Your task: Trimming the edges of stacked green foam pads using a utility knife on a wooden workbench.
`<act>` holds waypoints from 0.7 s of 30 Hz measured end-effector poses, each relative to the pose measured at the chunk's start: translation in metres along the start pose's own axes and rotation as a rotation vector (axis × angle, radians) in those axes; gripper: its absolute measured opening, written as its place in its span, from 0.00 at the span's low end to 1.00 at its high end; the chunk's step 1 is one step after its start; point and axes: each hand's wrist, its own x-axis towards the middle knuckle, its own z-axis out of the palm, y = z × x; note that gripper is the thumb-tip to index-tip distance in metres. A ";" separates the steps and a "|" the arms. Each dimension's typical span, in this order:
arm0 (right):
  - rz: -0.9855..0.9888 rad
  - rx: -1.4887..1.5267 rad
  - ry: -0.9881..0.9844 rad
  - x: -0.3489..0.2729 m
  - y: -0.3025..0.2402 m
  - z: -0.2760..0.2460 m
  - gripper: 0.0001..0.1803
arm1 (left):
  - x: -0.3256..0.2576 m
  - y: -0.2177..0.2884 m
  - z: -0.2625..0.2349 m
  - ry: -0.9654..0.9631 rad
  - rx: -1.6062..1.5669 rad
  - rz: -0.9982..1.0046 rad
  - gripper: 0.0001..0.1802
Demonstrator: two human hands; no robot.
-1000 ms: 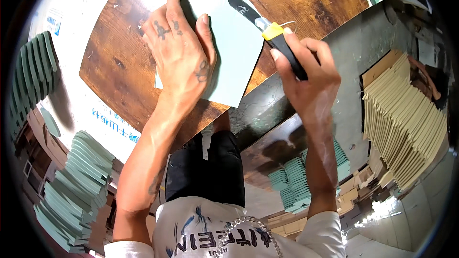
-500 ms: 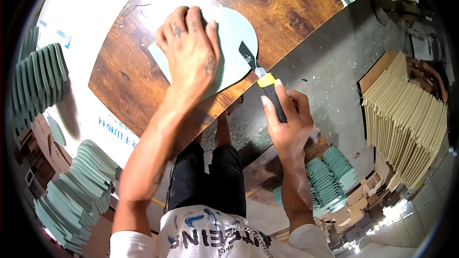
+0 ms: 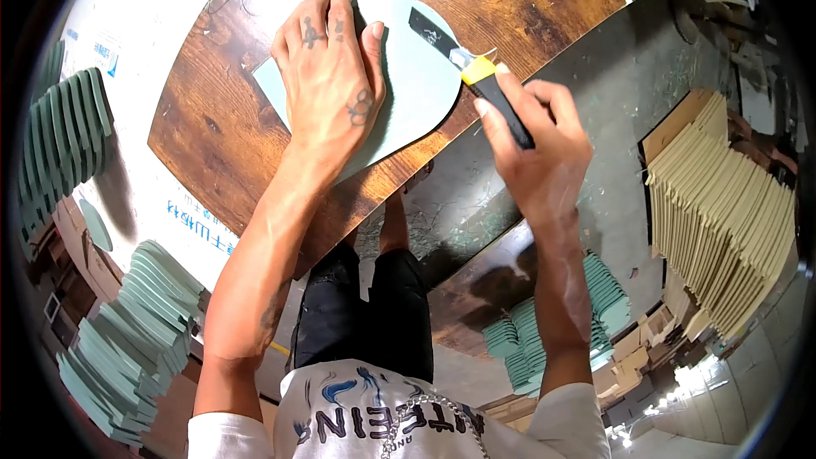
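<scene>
Brown wooden board (image 3: 510,0), stacked green pieces (image 3: 127,331), stacked tan sheets (image 3: 722,212)

The pale green sheet (image 3: 416,76) now shows a rounded edge toward the person, where one second ago a straight-edged, squarer piece lay under the left hand (image 3: 331,85). The right hand (image 3: 531,149) with the yellow-and-black knife (image 3: 480,85) is higher than half a second ago: then the blade was beside the sheet's right edge, now it lies on the sheet's upper right part.
</scene>
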 end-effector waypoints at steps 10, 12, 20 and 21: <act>0.069 0.015 -0.080 -0.046 -0.013 -0.018 0.21 | 0.073 -0.033 0.006 -0.130 -0.080 0.610 0.26; 0.101 -0.039 -0.069 -0.062 -0.019 -0.020 0.22 | 0.055 -0.012 0.012 -0.039 -0.004 0.269 0.31; 0.097 -0.069 -0.025 -0.058 -0.023 -0.006 0.24 | 0.022 -0.004 0.010 0.052 0.123 -0.268 0.42; 0.072 -0.112 -0.026 -0.056 -0.021 -0.007 0.24 | 0.023 -0.004 0.009 0.050 0.130 -0.278 0.42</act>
